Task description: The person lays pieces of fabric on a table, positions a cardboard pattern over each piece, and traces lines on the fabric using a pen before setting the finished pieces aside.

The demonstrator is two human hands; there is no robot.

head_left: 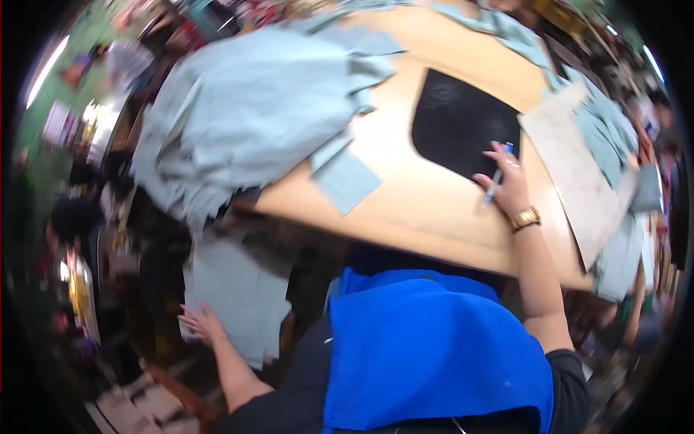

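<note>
The black panel (466, 123), dark and smooth-edged with rounded corners, lies flat on the bench (376, 220). The right hand (512, 184) is at its near right corner, fingers partly bent around a blue-and-white pen (497, 181); whether the fingertips press on the panel is unclear. The pen looks light and rigid, probably easiest to control by its barrel near the tip.

Left of the panel spreads a large pile of grey-blue hides (253, 108), with a small grey-blue offcut (347, 182) beside it. They look soft and limp, the pile likely heavy as a whole; two well-spaced holds near the edges should limit sagging. To the panel's right lies a beige sheet (571, 166), seemingly stiffer.

Well below and left of the panel, past the bench edge, the left hand (207, 327) is open, fingers spread, at the pale grey sheets (238, 289); contact cannot be told. Those sheets look thin and floppy, better supported from beneath.
</note>
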